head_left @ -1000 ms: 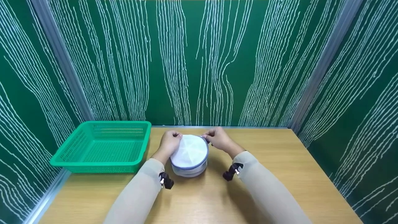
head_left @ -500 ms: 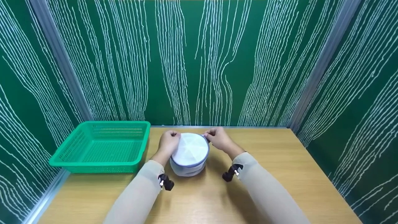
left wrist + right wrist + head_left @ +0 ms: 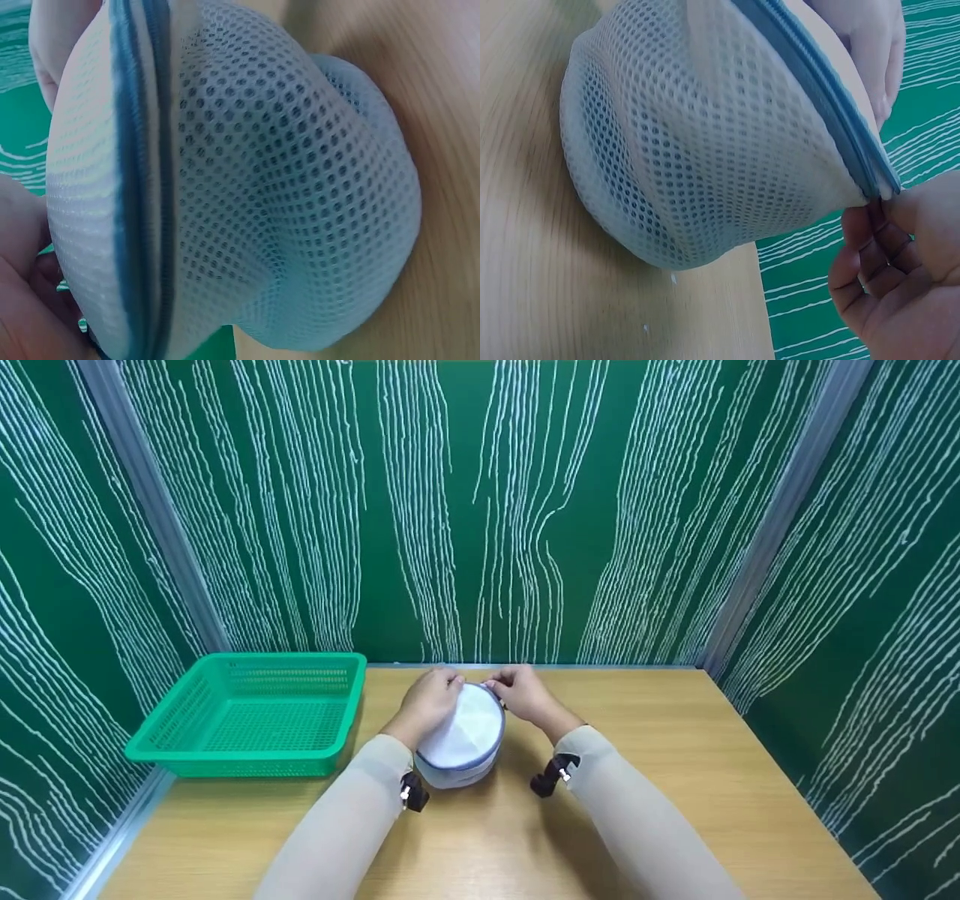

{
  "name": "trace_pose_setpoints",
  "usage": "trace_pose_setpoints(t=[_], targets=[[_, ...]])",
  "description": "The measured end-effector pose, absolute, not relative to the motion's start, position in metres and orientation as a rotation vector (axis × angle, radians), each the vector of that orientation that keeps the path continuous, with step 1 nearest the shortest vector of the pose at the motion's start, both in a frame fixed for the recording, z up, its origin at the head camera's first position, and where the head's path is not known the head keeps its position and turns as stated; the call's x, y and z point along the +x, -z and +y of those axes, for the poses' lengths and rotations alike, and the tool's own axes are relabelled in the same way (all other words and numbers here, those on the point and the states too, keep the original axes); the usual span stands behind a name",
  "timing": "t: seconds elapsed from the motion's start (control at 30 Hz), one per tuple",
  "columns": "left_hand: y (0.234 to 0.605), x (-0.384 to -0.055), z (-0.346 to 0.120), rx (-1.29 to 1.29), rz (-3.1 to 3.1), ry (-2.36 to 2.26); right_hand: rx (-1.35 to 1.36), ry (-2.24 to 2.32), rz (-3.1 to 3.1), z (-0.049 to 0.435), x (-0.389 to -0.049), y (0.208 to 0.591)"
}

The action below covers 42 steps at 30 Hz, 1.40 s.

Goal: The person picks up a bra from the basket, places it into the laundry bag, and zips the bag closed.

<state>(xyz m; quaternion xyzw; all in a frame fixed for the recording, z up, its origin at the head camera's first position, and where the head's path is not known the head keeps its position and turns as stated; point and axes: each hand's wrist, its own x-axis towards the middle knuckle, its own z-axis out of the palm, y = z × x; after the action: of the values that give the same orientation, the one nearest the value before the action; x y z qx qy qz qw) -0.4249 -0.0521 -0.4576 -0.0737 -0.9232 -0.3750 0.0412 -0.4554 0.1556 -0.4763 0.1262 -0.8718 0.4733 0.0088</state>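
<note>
A round white mesh laundry bag (image 3: 471, 735) with a blue zippered rim stands on the table, its honeycomb mesh side (image 3: 300, 172) slumped and creased. My left hand (image 3: 433, 701) lies over the left part of the white top, thumb and fingers pinching at the far rim. At the far right of the rim, my right hand (image 3: 523, 694) pinches the end of the blue zipper (image 3: 840, 112) between thumb and fingers. The zipper runs along the bag's upper edge in both wrist views. What lies under the left fingertips is hidden in the head view.
A green plastic basket (image 3: 247, 765) with slotted walls stands left of the bag on the wooden table (image 3: 645, 780). Green panels (image 3: 510, 510) with white wavy lines rise behind and on both sides, joined by grey metal posts (image 3: 787, 502).
The left hand has moved right along the bag's far rim, closer to the right hand. The bag top has tilted slightly, while the right hand stays at nearly the same spot.
</note>
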Motion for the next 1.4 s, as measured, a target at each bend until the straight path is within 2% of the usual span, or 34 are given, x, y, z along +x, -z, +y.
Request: trace_pose_setpoints(t=[1.4], targets=[[0.463,-0.427,-0.059,-0.032,-2.846,1.217,0.498,-1.381,-2.730,0.155,-0.450,0.475]])
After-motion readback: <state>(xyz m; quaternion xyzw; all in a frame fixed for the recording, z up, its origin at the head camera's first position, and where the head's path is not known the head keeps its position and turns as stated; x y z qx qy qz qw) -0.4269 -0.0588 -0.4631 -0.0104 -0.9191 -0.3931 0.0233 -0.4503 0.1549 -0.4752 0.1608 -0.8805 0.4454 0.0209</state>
